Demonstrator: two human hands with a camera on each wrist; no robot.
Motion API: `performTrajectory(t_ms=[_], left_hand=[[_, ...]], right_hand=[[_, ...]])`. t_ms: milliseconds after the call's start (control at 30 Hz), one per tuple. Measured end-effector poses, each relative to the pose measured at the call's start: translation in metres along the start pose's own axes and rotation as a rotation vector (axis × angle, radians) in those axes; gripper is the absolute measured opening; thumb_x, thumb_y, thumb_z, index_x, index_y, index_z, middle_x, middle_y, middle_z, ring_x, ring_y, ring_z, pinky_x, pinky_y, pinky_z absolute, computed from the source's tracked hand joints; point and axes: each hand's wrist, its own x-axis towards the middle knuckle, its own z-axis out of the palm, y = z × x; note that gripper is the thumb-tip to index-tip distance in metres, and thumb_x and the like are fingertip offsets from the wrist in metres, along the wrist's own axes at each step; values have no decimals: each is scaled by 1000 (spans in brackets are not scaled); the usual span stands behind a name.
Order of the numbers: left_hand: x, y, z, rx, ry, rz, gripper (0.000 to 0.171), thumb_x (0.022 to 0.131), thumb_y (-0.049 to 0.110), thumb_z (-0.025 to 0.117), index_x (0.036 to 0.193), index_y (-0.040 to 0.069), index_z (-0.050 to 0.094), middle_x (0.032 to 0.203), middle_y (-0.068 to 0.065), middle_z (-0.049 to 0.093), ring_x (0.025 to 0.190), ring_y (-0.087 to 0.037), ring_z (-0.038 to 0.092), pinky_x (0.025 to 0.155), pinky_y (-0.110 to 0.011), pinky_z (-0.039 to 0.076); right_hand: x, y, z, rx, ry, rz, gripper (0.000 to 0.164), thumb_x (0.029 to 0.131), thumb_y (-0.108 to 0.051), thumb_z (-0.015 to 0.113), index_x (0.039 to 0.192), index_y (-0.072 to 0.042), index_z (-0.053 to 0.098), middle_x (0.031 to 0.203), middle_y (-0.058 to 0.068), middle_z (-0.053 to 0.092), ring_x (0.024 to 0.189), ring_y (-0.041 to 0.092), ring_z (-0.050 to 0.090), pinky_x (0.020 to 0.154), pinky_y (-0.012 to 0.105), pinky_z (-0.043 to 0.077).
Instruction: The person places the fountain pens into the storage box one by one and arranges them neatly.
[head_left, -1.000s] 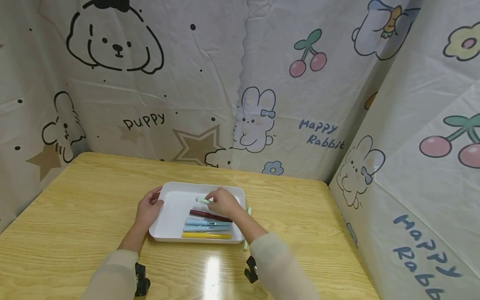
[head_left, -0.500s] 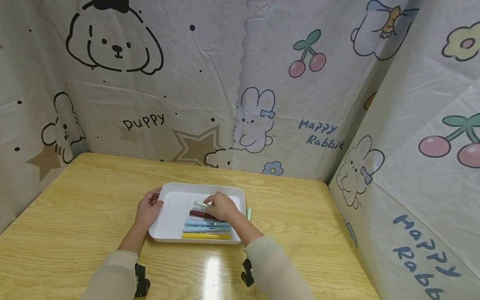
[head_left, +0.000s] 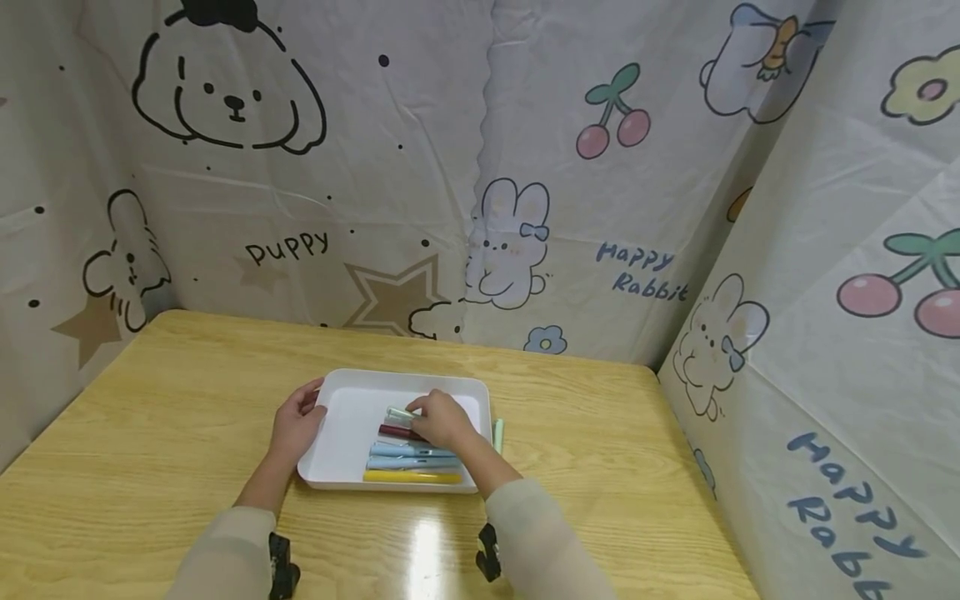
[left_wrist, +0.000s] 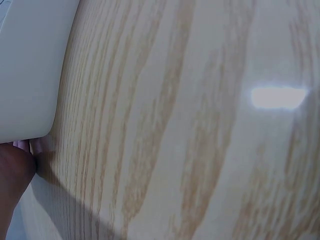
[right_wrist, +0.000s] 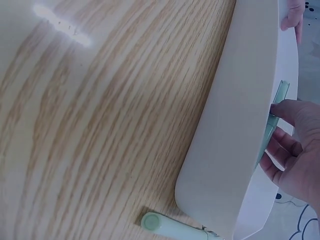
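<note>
In the head view my left hand (head_left: 295, 427) holds the left end of a white tray (head_left: 341, 404), thumb at its rim. My right hand (head_left: 444, 419) is over the tray's right half and pinches a light green pen (head_left: 397, 413). The right wrist view shows that pen (right_wrist: 281, 94) between thumb and fingers, just inside the tray wall (right_wrist: 235, 100). Nearer me in the tray lie a dark red pen (head_left: 395, 432), partly hidden by the hand, two light blue pens (head_left: 412, 457) and a yellow pen (head_left: 412, 477), roughly parallel.
Another light green pen (head_left: 498, 435) lies on the wooden table (head_left: 600, 467) just outside the tray's right end, partly hidden by the right forearm. Patterned cloth (head_left: 420, 167) hangs behind the table and on both sides. Each wrist carries a black camera (head_left: 281, 567).
My right hand has moved slightly toward me with the green pen, bringing it close beside the dark red one. The left hand has stayed at the tray's left end.
</note>
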Motion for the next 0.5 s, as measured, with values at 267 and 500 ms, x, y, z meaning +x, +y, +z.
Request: performTrajectory(t_ms=[267,500], left_hand=[[1,0,1,6,3,-7,51,95,9,41,145,11,33,141,-21,41,126,-33,41,104,-45,37],[0,1,0,9,-4,-15,51,96,9,40,146,11,32,142,-21,40,127,-33,41,104,-45,37]], right_hand=[[-1,0,2,13,3,10,27,85,-15,61,110,-14,70,79,-1,56,68,8,47,57,20,38],[-3,-5,0,18,-8,10,27,87,-14,58,112,-14,69,81,1,58,68,8,47,58,20,40]])
